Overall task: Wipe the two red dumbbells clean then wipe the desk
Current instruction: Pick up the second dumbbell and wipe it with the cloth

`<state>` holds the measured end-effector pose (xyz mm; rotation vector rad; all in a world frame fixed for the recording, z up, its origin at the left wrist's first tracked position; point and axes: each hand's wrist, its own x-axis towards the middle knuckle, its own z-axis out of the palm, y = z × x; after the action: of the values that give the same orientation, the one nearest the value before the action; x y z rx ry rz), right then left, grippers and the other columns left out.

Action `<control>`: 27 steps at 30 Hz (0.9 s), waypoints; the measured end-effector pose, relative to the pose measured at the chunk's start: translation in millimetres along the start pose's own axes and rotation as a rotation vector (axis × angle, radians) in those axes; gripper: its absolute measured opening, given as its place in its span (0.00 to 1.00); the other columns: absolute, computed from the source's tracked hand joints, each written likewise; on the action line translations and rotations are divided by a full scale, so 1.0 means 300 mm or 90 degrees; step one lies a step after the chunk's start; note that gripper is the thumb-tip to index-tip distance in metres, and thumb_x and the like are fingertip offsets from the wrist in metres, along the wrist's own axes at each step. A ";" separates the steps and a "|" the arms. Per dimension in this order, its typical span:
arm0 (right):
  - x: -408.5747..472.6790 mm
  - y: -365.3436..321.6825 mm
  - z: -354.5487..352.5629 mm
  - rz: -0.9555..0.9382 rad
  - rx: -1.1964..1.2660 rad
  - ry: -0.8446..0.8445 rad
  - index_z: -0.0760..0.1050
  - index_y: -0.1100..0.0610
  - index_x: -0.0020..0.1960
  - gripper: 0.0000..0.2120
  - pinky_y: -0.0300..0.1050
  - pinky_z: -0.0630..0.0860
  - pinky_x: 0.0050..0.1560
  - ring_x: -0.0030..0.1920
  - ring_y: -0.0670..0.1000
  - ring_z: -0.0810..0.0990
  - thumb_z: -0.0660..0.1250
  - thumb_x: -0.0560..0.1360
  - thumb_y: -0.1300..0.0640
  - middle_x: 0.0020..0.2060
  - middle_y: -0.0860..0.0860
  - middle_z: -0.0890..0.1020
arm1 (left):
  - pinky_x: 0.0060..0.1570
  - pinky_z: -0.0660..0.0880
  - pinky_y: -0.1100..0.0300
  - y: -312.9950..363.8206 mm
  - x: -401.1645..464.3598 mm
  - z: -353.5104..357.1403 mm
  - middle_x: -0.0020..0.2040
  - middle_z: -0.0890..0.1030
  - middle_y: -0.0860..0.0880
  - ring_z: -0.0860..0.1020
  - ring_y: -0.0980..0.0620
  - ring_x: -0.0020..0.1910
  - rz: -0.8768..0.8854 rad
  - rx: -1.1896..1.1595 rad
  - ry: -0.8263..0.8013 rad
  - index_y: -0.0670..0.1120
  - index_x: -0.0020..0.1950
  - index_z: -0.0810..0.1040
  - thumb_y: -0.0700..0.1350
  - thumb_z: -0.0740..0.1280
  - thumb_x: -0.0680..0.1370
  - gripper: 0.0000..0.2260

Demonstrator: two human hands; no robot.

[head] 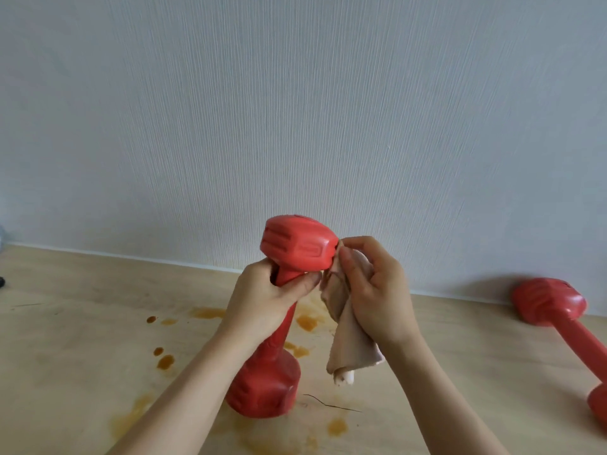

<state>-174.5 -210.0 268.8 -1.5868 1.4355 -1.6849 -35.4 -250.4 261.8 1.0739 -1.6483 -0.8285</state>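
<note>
Staining pale wooden desk (pixel 460 372): brown spills (pixel 307 322).

Red dumbbell (pixel 295 247) upright on stained desk (pixel 82 323), second dumbbell (pixel 555 307) lying at right

Two bare, sleeveless forearms (pixel 184 382)

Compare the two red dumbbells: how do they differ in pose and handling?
The near dumbbell stands on end; the far dumbbell lies on the desk. The left hand holds the near one while the right hand presses a cloth against it; the far one is untouched. Both share colour and shape.
</note>
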 end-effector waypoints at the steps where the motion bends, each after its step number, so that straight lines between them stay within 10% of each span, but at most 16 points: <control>1: -0.007 -0.011 0.002 -0.042 -0.052 0.015 0.76 0.50 0.44 0.06 0.41 0.75 0.40 0.36 0.46 0.80 0.61 0.76 0.51 0.36 0.49 0.81 | 0.31 0.68 0.60 0.000 0.000 -0.002 0.30 0.79 0.40 0.76 0.49 0.28 -0.011 0.005 0.028 0.40 0.33 0.78 0.48 0.73 0.69 0.12; 4: -0.040 -0.076 0.027 -0.186 -0.156 0.051 0.78 0.52 0.43 0.05 0.27 0.69 0.40 0.40 0.41 0.77 0.65 0.77 0.58 0.39 0.46 0.77 | 0.31 0.65 0.59 -0.009 0.003 -0.004 0.27 0.73 0.38 0.70 0.49 0.28 -0.049 0.006 0.059 0.32 0.34 0.74 0.41 0.69 0.71 0.13; 16: -0.077 -0.113 0.052 -0.256 -0.183 0.052 0.75 0.54 0.41 0.05 0.33 0.70 0.38 0.37 0.44 0.76 0.63 0.75 0.60 0.40 0.47 0.75 | 0.27 0.62 0.60 -0.009 0.003 0.012 0.27 0.69 0.48 0.65 0.56 0.28 -0.022 -0.011 0.027 0.33 0.32 0.72 0.57 0.64 0.63 0.24; 22: -0.029 -0.051 0.008 -0.075 -0.117 0.042 0.70 0.51 0.41 0.09 0.38 0.69 0.38 0.35 0.45 0.75 0.62 0.79 0.59 0.34 0.48 0.76 | 0.29 0.62 0.56 -0.013 -0.019 0.031 0.26 0.69 0.43 0.66 0.50 0.26 -0.004 -0.054 -0.018 0.36 0.32 0.70 0.46 0.65 0.66 0.13; 27: -0.085 -0.092 0.053 -0.226 -0.156 0.011 0.74 0.55 0.43 0.05 0.37 0.72 0.37 0.37 0.44 0.76 0.63 0.77 0.61 0.39 0.47 0.75 | 0.24 0.64 0.65 -0.012 0.005 0.007 0.21 0.71 0.52 0.67 0.56 0.23 -0.072 -0.060 0.027 0.48 0.22 0.73 0.48 0.64 0.65 0.11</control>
<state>-144.1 -184.2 277.7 -2.0676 1.4824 -1.7650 -36.8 -253.1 258.6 1.1193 -1.5099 -0.9414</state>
